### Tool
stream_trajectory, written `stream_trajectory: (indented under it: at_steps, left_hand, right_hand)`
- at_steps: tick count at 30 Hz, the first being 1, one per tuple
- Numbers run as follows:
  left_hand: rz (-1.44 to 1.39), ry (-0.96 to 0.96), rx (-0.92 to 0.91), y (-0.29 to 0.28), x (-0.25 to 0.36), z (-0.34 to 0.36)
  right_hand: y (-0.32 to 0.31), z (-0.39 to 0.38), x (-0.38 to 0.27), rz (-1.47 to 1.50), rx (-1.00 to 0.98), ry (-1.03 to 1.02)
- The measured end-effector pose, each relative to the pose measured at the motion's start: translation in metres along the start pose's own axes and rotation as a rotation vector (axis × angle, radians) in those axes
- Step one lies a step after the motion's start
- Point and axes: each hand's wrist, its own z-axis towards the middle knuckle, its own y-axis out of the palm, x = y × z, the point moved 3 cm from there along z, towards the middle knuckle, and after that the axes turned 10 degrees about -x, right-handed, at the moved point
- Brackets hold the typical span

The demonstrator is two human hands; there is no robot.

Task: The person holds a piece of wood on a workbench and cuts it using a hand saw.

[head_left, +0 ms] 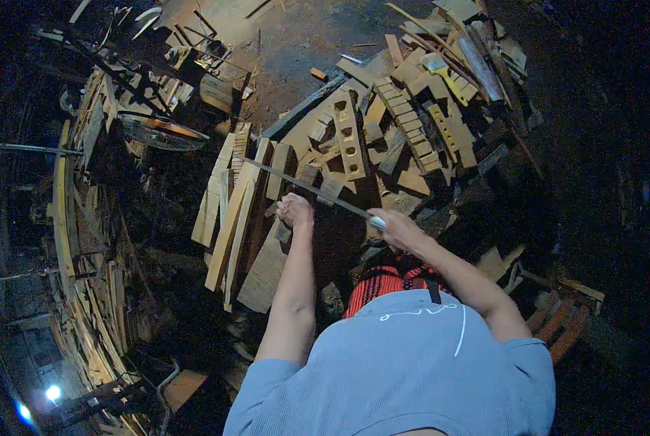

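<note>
- Yellow-handled brush [452, 87], one o'clock
- Holed wooden strip [349, 142], near twelve o'clock
- Round wire cage [158, 136], ten o'clock
- Bright lamp [53, 393], eight o'clock
- Curved reddish slats [560, 321], four o'clock

And there's the bare left hand [296, 211] curled, left forearm [296, 280] reaching ahead; bare right hand [400, 229] closed, right forearm [464, 275] slanting inward!

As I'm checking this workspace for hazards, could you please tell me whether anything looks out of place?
Wood pieces lie jumbled at odd angles ahead of the right hand, and a yellow-handled brush lies loose among them, which looks untidy. Darkness hides the edges.
</note>
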Motion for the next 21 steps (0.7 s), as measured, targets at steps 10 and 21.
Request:
stream_trajectory:
  at_steps: [10,21]
  left_hand:
    - [-0.058,0.027,0.008,-0.006,0.001,0.002]
    - [-0.008,0.096,0.207,0.009,-0.007,0.0]
  right_hand:
    - [-0.025,-0.109,0.02,0.089,-0.054,0.081]
    - [-0.001,0.061,-0.025,-0.007,-0.012,-0.035]
